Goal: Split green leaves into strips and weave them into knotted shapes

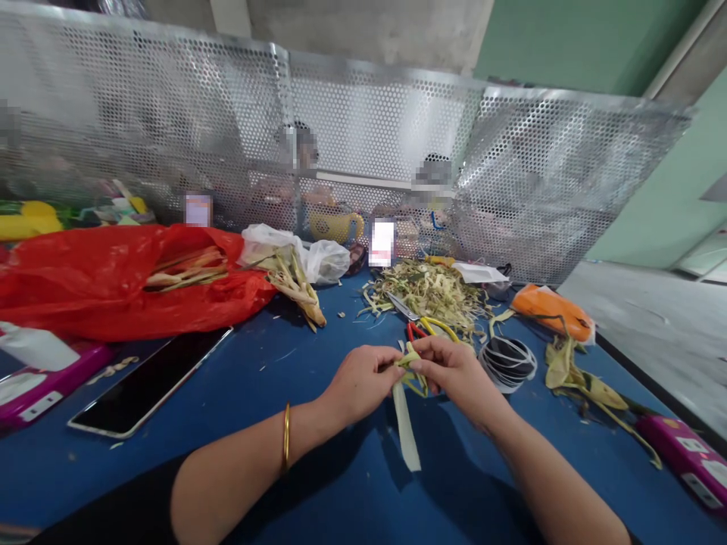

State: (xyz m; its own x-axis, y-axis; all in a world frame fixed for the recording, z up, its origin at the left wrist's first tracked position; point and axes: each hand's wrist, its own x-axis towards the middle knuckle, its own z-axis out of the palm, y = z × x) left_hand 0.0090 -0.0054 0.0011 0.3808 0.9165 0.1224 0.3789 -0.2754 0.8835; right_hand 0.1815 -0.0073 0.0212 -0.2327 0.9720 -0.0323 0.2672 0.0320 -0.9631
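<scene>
Pale green corn husk strips [407, 435] are pinched between both hands above the blue table. My left hand [357, 384], with a gold bangle at the wrist, has its thumb and fingers closed on the husk. Close against it, my right hand [457, 372] also pinches the husk at a small folded or knotted part. One flat strip hangs down below the fingertips. Just beyond the hands lie scissors [440, 327] with red and yellow handles, partly hidden by the right hand. A heap of shredded husk [435, 291] is behind them.
Right: a coil of white cord [508, 365], an orange packet [553, 312], dried husks [585, 382] and a purple box [687, 454]. Left: a red plastic bag [85, 284] of husks, a phone [153, 382] and a white bottle [39, 348]. A perforated metal screen [363, 113] stands behind.
</scene>
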